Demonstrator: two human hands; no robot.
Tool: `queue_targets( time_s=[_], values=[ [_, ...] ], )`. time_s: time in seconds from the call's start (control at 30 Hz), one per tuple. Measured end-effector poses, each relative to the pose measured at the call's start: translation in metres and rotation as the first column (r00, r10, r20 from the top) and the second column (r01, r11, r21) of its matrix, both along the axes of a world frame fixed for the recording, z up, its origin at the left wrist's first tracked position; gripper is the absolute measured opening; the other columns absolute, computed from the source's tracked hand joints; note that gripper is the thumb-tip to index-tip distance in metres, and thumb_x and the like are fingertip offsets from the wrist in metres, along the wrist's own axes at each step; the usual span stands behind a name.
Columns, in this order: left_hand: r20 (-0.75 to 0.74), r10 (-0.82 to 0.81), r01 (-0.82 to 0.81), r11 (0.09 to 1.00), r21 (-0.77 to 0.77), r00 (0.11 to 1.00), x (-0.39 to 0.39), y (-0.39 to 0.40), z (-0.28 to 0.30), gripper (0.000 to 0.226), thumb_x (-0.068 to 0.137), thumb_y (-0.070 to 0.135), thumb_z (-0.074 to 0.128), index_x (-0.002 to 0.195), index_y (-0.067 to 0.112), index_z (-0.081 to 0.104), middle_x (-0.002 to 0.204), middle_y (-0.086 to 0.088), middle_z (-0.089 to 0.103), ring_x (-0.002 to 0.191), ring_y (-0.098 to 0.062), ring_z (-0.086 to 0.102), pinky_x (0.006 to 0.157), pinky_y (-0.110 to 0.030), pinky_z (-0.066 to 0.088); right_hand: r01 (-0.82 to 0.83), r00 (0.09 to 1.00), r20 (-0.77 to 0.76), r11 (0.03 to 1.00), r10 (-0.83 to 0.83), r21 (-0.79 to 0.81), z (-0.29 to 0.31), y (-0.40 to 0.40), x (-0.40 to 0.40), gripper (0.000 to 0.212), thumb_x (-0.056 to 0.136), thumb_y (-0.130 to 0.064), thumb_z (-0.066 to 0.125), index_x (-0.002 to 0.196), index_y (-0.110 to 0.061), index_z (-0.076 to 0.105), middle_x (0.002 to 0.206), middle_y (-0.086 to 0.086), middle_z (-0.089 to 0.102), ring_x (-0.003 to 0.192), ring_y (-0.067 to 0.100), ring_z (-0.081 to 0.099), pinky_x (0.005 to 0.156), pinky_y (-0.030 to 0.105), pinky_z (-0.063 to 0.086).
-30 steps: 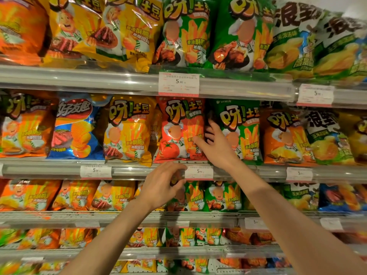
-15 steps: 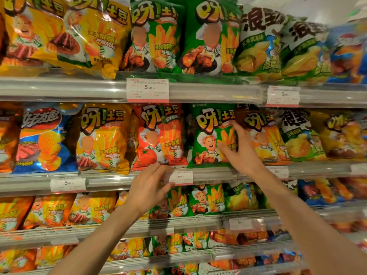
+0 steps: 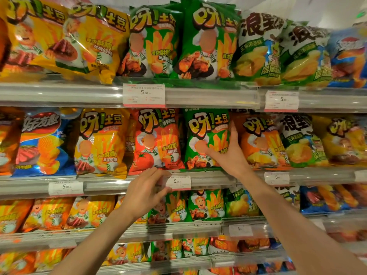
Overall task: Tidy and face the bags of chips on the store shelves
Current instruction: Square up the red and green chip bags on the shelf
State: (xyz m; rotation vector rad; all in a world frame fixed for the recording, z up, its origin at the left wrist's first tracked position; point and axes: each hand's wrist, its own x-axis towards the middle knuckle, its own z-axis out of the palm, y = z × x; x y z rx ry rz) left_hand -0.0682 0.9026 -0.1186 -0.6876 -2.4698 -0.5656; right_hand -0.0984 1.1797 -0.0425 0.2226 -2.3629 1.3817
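On the second shelf a green chip bag point(image 3: 206, 135) stands upright and faces out, between a red tomato bag point(image 3: 156, 139) and an orange bag point(image 3: 260, 143). My right hand point(image 3: 228, 155) holds the green bag's right edge. Its thumb lies across the bag's front and its fingers reach up into the gap beside the orange bag. My left hand point(image 3: 147, 191) is at the shelf rail below the red bag. Its fingers curl over the rail and its thumb sits under the left end of a white price tag point(image 3: 178, 182).
The top shelf holds yellow bags point(image 3: 93, 40), green bags point(image 3: 206, 42) and corn-snack bags point(image 3: 258, 48). A blue bag point(image 3: 43, 143) and a yellow bag point(image 3: 101, 143) stand left on the second shelf. Smaller bags fill the lower shelves point(image 3: 198, 225). Clear rails point(image 3: 208, 96) front each shelf.
My right hand has moved from the gap left of the green bag to its right edge, and the thumb now spreads over its front. My left hand stays at the price tag.
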Motion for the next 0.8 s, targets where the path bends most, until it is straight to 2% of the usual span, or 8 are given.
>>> queue_targets(
  time_s=[0.17, 0.27, 0.4, 0.47, 0.53, 0.63, 0.73, 0.8],
  values=[
    [-0.010, 0.000, 0.000, 1.000, 0.023, 1.000, 0.003, 0.002, 0.001, 0.034, 0.083, 0.037, 0.076, 0.112, 0.027, 0.062, 0.090, 0.018, 0.049, 0.083, -0.010, 0.055, 0.062, -0.022, 0.038, 0.078, 0.996, 0.043, 0.993, -0.082, 0.086, -0.010, 0.000, -0.002, 0.121, 0.067, -0.083, 0.065, 0.154, -0.042, -0.009, 0.161, -0.009, 0.028, 0.146, 0.013, 0.031, 0.117, 0.047, 0.033],
    [-0.013, 0.002, -0.001, 0.999, 0.032, 1.000, 0.007, 0.002, 0.000, 0.034, 0.086, 0.038, 0.072, 0.115, 0.025, 0.062, 0.094, 0.015, 0.051, 0.088, -0.012, 0.056, 0.066, -0.024, 0.042, 0.110, 0.993, 0.024, 0.990, -0.113, 0.085, -0.017, -0.002, 0.009, 0.112, 0.078, -0.072, 0.064, 0.156, -0.036, -0.009, 0.164, -0.006, 0.019, 0.150, 0.015, 0.022, 0.120, 0.047, 0.027],
    [0.001, 0.012, -0.012, 0.999, 0.051, 1.000, 0.016, 0.003, -0.008, 0.043, 0.092, 0.047, 0.051, 0.125, 0.020, 0.061, 0.099, 0.006, 0.056, 0.095, -0.016, 0.053, 0.074, -0.032, 0.049, 0.194, 0.981, 0.015, 0.978, -0.196, 0.080, -0.032, -0.012, 0.040, 0.105, 0.085, -0.060, 0.065, 0.158, -0.029, -0.005, 0.166, -0.009, 0.009, 0.151, 0.010, 0.010, 0.123, 0.040, 0.018],
    [0.014, 0.023, -0.024, 0.996, 0.085, 1.000, 0.022, 0.003, -0.015, 0.048, 0.093, 0.045, 0.048, 0.130, 0.018, 0.060, 0.105, 0.004, 0.056, 0.101, -0.018, 0.052, 0.078, -0.033, 0.049, 0.221, 0.974, -0.081, 0.962, -0.211, 0.157, -0.053, -0.017, 0.057, 0.094, 0.090, -0.055, 0.061, 0.159, -0.021, 0.007, 0.164, -0.007, 0.012, 0.150, 0.008, 0.011, 0.123, 0.039, 0.021],
    [0.027, 0.027, -0.030, 0.993, 0.117, 0.999, 0.031, 0.004, -0.026, 0.048, 0.095, 0.043, 0.048, 0.134, 0.017, 0.058, 0.111, 0.002, 0.056, 0.107, -0.019, 0.052, 0.082, -0.033, 0.050, 0.235, 0.972, -0.084, 0.922, -0.219, 0.308, -0.079, -0.020, 0.074, 0.086, 0.092, -0.061, 0.051, 0.159, -0.019, 0.016, 0.167, -0.001, 0.007, 0.153, 0.014, 0.006, 0.122, 0.047, 0.025],
    [0.060, 0.031, -0.039, 0.990, 0.136, 0.998, 0.046, 0.008, -0.049, 0.046, 0.096, 0.036, 0.057, 0.138, 0.017, 0.056, 0.128, -0.003, 0.052, 0.117, -0.022, 0.050, 0.091, -0.037, 0.051, 0.217, 0.976, -0.096, 0.833, -0.195, 0.510, -0.122, -0.015, 0.097, 0.078, 0.095, -0.064, 0.042, 0.155, -0.016, 0.031, 0.168, 0.005, 0.001, 0.155, 0.021, -0.001, 0.122, 0.049, 0.017],
    [0.153, 0.021, -0.044, 0.988, 0.147, 0.988, 0.065, 0.012, -0.073, 0.052, 0.096, 0.037, 0.060, 0.143, 0.020, 0.050, 0.149, -0.004, 0.039, 0.134, -0.021, 0.040, 0.102, -0.038, 0.043, 0.123, 0.977, 0.082, 0.833, -0.198, 0.540, -0.153, -0.006, 0.125, 0.071, 0.095, -0.062, 0.046, 0.155, -0.026, 0.031, 0.168, -0.001, 0.001, 0.154, 0.020, 0.005, 0.120, 0.040, 0.018],
    [0.240, 0.016, -0.053, 0.987, 0.152, 0.971, 0.077, 0.017, -0.087, 0.055, 0.098, 0.045, 0.052, 0.148, 0.025, 0.042, 0.150, 0.000, 0.040, 0.137, -0.019, 0.038, 0.107, -0.037, 0.039, 0.065, 0.951, 0.227, 0.850, -0.212, 0.523, -0.173, 0.004, 0.140, 0.072, 0.094, -0.062, 0.047, 0.155, -0.029, 0.027, 0.167, 0.000, 0.013, 0.153, 0.020, 0.014, 0.119, 0.039, 0.022]
  ],
)
